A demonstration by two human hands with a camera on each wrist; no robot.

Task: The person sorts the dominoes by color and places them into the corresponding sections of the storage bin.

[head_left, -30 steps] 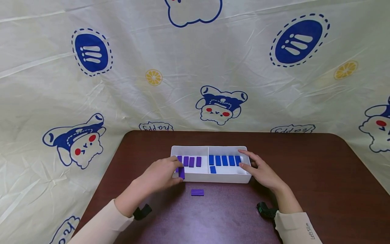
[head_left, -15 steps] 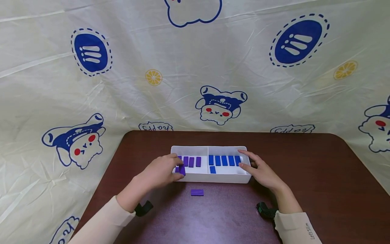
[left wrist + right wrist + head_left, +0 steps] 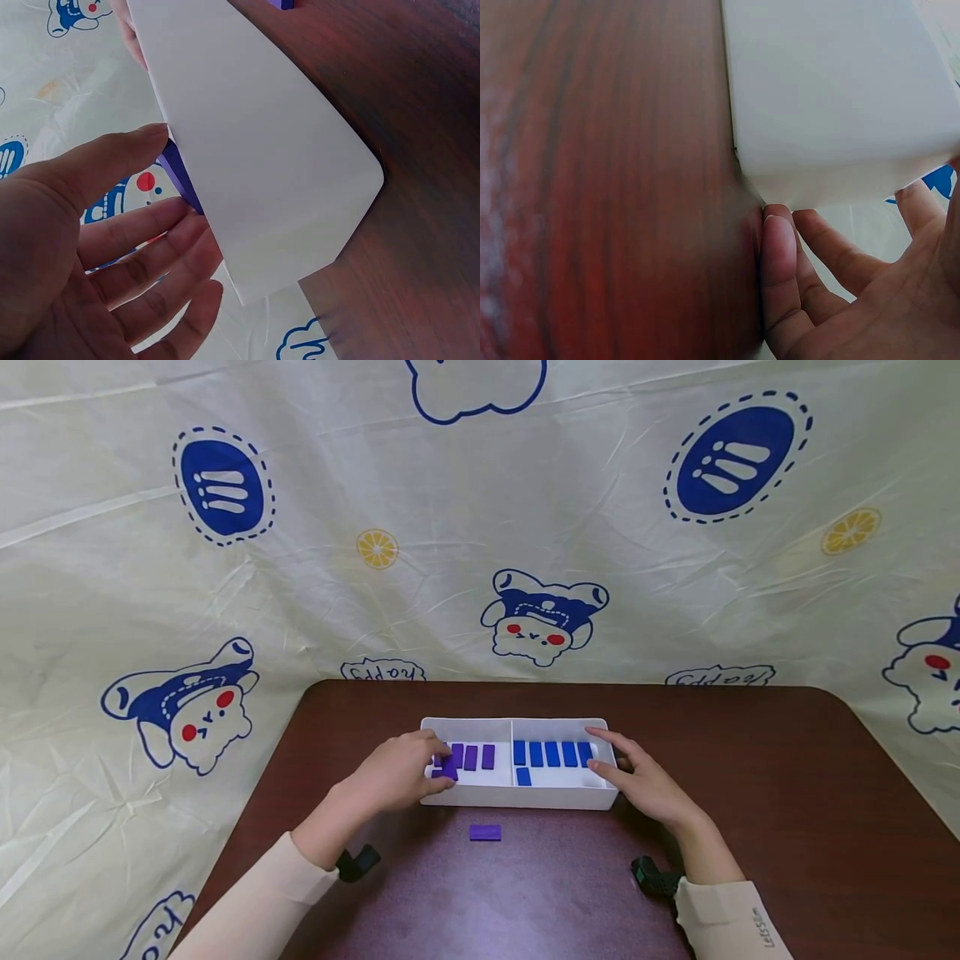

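In the head view, a white two-compartment box [image 3: 540, 797] stands on the table. My left hand [image 3: 397, 768] is over its left compartment and pinches a purple tile [image 3: 449, 765] between thumb and fingers. That tile [image 3: 180, 177] shows edge-on above the box rim in the left wrist view. Under and beside it lie several purple tiles [image 3: 470, 758], some partly hidden by my fingers. My right hand [image 3: 641, 777] holds the box's right end, thumb and index finger over the rim. Fingertips [image 3: 780, 247] touch its outer end wall in the right wrist view.
Several blue tiles [image 3: 552, 754] lie in the right compartment, mostly in one row, with one in front at the left. A single purple tile [image 3: 485, 833] lies on the brown table [image 3: 540, 893] before the box. A patterned sheet [image 3: 450, 485] hangs behind.
My left hand has moved slightly up and away from the front wall, carrying the purple tile from over the front rim further into the left compartment. The right hand has stayed put.
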